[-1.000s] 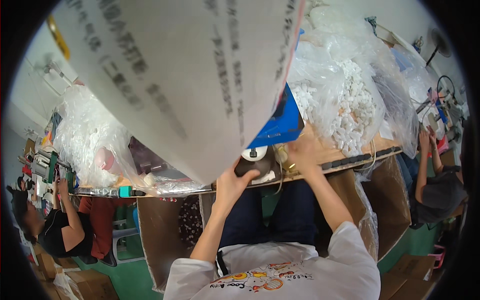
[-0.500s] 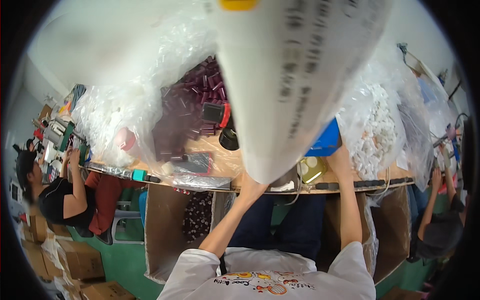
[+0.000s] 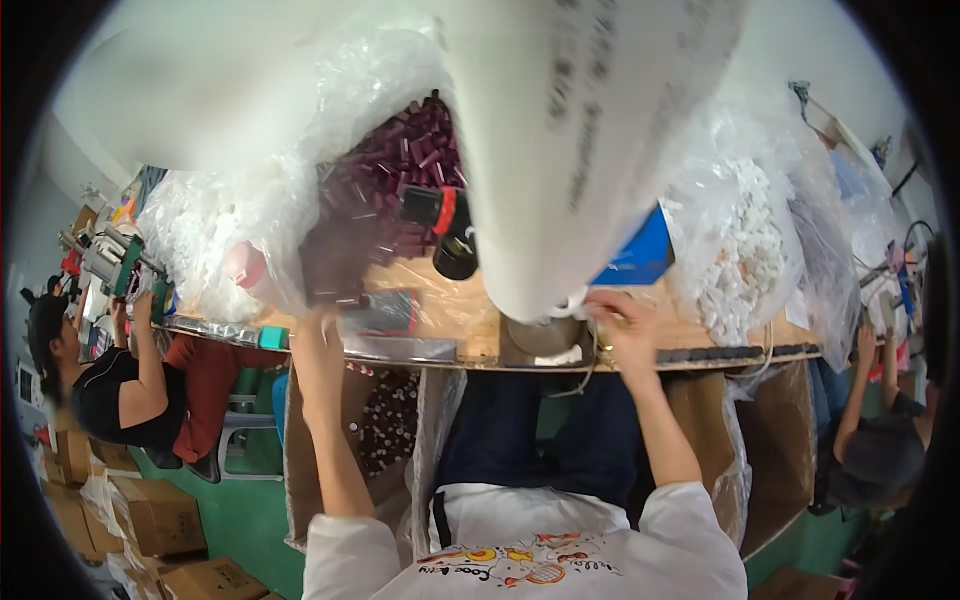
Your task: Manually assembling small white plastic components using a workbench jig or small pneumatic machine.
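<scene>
My left hand (image 3: 318,335) is at the table's front edge, beside the translucent bag and the near side of the heap of purple tubes (image 3: 410,150). Its fingertips are blurred, so their grip does not show. My right hand (image 3: 628,322) is by the lower end of a large white machine body (image 3: 560,170). Its fingers are pinched together beside a small white part (image 3: 570,305), and what they hold is too small to make out. Under the white body sits a round grey metal base (image 3: 540,340). A blue bin (image 3: 640,255) stands behind my right hand.
A black knob with a red ring (image 3: 435,208) juts out left of the machine. Plastic bags of white pieces lie left (image 3: 215,240) and right (image 3: 745,260). Open cardboard boxes (image 3: 330,450) stand below the table's edge. People work at both sides.
My left hand has moved left, from under the white machine to beside the purple tubes. My right hand has come away from the blue bin, left and nearer, to the machine's lower end.
</scene>
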`<state>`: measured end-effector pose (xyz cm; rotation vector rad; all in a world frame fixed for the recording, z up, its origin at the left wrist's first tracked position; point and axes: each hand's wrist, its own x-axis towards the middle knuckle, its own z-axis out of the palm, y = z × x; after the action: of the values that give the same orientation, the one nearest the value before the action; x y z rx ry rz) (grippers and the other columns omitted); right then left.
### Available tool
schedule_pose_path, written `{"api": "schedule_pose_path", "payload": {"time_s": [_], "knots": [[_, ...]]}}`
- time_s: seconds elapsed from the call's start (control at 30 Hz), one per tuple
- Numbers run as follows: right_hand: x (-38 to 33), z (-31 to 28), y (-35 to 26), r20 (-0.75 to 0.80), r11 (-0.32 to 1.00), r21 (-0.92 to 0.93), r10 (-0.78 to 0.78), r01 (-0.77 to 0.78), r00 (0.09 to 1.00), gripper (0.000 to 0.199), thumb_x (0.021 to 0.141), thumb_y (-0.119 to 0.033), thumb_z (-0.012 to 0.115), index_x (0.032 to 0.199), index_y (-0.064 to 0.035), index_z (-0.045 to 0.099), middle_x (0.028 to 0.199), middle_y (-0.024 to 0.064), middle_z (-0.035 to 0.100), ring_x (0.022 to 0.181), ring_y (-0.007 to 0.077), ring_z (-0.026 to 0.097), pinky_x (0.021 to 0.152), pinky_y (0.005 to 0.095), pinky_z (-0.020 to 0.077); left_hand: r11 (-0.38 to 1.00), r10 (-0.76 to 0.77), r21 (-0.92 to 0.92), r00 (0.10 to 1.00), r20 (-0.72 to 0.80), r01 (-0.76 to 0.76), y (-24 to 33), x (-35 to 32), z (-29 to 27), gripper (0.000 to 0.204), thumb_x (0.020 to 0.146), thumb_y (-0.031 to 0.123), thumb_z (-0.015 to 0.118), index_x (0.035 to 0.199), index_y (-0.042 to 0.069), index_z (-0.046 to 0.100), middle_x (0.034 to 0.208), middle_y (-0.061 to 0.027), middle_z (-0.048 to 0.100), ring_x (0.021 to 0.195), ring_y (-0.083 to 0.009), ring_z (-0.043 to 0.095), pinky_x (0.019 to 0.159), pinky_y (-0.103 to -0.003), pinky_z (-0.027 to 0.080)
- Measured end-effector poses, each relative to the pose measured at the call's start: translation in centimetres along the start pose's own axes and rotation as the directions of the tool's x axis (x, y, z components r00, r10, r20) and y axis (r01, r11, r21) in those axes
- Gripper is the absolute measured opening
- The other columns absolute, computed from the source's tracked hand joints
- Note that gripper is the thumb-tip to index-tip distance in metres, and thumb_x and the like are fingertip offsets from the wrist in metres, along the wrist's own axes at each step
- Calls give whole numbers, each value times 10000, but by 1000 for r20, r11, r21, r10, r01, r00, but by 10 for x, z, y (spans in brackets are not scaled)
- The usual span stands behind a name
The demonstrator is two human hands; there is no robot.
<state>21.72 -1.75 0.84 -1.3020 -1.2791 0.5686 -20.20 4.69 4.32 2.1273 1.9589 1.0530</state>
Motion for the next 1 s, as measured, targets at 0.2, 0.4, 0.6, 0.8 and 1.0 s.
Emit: {"api": "schedule_pose_path", "payload": {"time_s": [0.2,0.4,0.6,0.8,1.0], "knots": [[2,38,-3,137,955,-206,-189,215,972,60,785,-18,701,835,-22,733,864,160,712,810,329,689,686,399,534,935,285,167,944,164,-311,-26,50,68,163,784,-16,675,894,-19,556,928,-204,665,892,-425,629,773,-495,485],[-4,41,-10,180,800,-327,-469,502,865,162,725,56,673,864,-26,673,844,145,670,823,317,671,714,409,542,884,111,-463,935,337,62,66,35,59,256,803,-25,723,1056,-34,682,888,-73,706,810,-156,679,703,-302,529],[4,-44,23,-400,934,-279,97,-222,911,163,871,-74,687,1030,-42,691,944,109,708,830,242,666,755,390,534,729,267,-683,899,347,47,146,9,119,267,807,-52,752,1064,-42,684,1016,-101,723,899,-171,698,820,-312,560],[-15,-165,69,-356,421,-852,-33,-310,934,180,801,-1,690,980,-6,668,986,180,652,896,374,642,753,441,517,754,350,-654,881,318,-63,178,1,109,347,755,68,837,1081,19,730,882,-98,742,805,-131,704,722,-282,534],[-7,-132,32,-314,873,-457,20,-170,949,63,791,5,721,839,35,695,934,134,680,781,253,685,707,330,534,755,370,-641,898,237,-142,181,-6,121,348,752,47,833,1084,19,733,968,-123,760,905,-193,719,812,-320,534]]}}
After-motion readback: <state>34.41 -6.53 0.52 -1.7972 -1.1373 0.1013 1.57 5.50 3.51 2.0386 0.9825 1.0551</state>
